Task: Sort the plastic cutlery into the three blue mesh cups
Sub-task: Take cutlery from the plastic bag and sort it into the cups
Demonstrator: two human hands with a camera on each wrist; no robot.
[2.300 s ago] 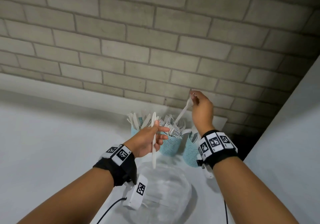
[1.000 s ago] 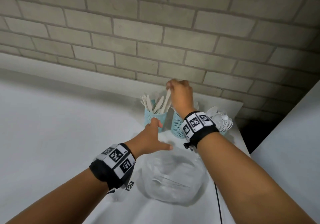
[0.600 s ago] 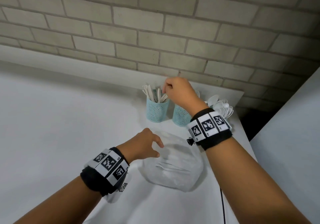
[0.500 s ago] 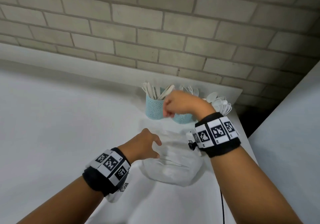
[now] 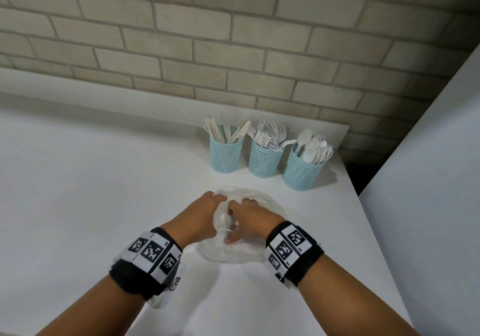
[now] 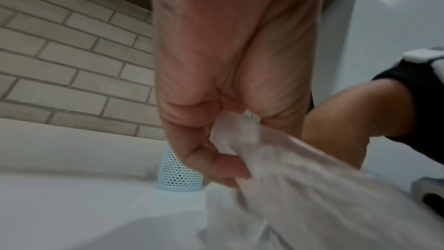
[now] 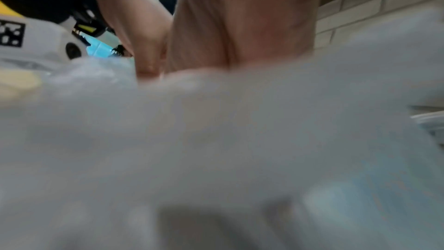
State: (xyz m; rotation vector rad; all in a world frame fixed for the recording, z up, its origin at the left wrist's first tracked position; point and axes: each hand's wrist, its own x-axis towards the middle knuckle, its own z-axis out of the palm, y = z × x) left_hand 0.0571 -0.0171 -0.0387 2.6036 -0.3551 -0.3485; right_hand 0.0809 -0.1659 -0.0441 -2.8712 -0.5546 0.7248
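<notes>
Three blue mesh cups stand in a row at the back of the white table: the left cup (image 5: 225,158) holds knives, the middle cup (image 5: 263,163) forks, the right cup (image 5: 301,174) spoons. In front of them lies a clear plastic bag (image 5: 233,255). My left hand (image 5: 219,202) pinches a fold of the bag (image 6: 312,197) between thumb and fingers (image 6: 216,159). My right hand (image 5: 245,203) is pressed against the bag beside it; the blurred film (image 7: 216,140) hides its fingers. Any cutlery inside the bag cannot be made out.
A brick wall (image 5: 233,50) rises right behind the cups. The table's right edge (image 5: 363,219) runs close to the spoon cup, with a white panel (image 5: 428,180) beyond it. Bare tabletop (image 5: 91,193) spreads to the left.
My right hand dropped cutlery into the cups and came back down to the bag. My left hand let go of its knife, lowered, and took hold of the bag.
</notes>
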